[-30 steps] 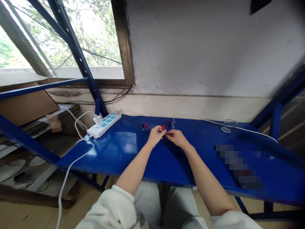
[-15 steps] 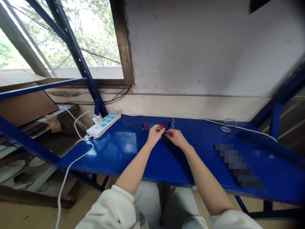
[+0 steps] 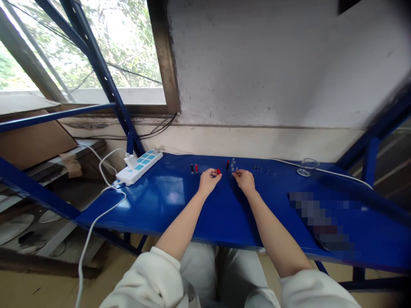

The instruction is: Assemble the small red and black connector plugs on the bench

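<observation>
Leaving the left hand (image 3: pixel 208 181) pinching a red piece (image 3: pixel 218 171), the right hand (image 3: pixel 245 180) neared the clear pieces (image 3: pixel 233 164), grip unclear; joint handling paused.

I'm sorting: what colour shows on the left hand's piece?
The piece shows red, best in the head view.

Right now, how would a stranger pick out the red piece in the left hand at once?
Start from the long blue table. Near its middle, the left hand holds the small red piece. Being held sets it apart from the red tube to its left, which is on the table beside a black tube.
</observation>
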`<state>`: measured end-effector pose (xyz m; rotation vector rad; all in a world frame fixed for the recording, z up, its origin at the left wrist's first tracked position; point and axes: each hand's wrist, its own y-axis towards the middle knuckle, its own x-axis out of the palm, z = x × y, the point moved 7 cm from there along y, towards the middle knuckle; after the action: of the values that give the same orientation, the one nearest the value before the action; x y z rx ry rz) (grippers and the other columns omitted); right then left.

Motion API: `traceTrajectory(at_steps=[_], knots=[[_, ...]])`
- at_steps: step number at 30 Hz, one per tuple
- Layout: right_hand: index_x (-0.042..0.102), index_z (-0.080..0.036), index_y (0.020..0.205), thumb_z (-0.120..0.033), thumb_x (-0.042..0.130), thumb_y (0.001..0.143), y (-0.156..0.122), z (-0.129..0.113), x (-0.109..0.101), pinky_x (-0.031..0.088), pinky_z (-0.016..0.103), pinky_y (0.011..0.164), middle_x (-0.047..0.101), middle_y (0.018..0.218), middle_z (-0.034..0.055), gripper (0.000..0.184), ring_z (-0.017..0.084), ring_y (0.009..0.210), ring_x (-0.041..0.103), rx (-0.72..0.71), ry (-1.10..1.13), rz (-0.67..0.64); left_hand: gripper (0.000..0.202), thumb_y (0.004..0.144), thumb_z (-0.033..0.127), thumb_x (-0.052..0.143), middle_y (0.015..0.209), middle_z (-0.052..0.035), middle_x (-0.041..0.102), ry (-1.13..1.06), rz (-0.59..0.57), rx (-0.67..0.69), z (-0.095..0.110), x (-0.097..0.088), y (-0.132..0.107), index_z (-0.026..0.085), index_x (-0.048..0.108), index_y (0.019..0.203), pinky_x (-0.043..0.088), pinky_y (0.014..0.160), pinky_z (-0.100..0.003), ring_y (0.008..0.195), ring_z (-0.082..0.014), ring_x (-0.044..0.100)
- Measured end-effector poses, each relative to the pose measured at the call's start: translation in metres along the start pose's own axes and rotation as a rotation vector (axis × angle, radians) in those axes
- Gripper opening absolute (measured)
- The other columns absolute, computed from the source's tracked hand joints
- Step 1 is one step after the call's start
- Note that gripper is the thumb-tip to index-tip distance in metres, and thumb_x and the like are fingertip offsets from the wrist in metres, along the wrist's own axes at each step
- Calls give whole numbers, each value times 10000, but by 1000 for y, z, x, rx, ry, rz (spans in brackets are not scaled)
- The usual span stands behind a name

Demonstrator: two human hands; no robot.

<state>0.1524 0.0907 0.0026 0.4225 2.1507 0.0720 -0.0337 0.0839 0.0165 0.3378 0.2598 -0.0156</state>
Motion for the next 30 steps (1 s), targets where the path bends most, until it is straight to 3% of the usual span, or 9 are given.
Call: traceTrajectory(at_steps=[6,13,20,30], knots=[[680,-206,855,-377,505,778,3,1,3,414,240,601,684,826,56,256,187,784,621,9,-60,3,158,675,308,602,648,-21,611,167,-30,24,4,11,3,152,621,696,400,585,-235,584,-119,536],[687,-221,881,-386,504,774,4,3,7,420,243,634,686,845,52,269,189,798,618,-8,-90,-5,83,654,244,628,675,-37,605,395,-56,38,1,35,29,163,625,638,409,608,-261,625,-150,540],[693,-230,889,-397,506,775,5,4,7,425,249,626,687,843,62,275,196,793,623,-9,-104,-1,45,656,212,625,671,-44,580,442,3,39,-12,47,44,173,624,632,402,639,-268,660,-165,535],[690,-231,908,-401,487,787,3,2,7,431,261,646,684,869,65,291,205,810,622,-19,-126,-6,95,657,268,643,689,-59,605,532,-25,12,-11,54,47,178,631,634,406,717,-303,753,-206,564]])
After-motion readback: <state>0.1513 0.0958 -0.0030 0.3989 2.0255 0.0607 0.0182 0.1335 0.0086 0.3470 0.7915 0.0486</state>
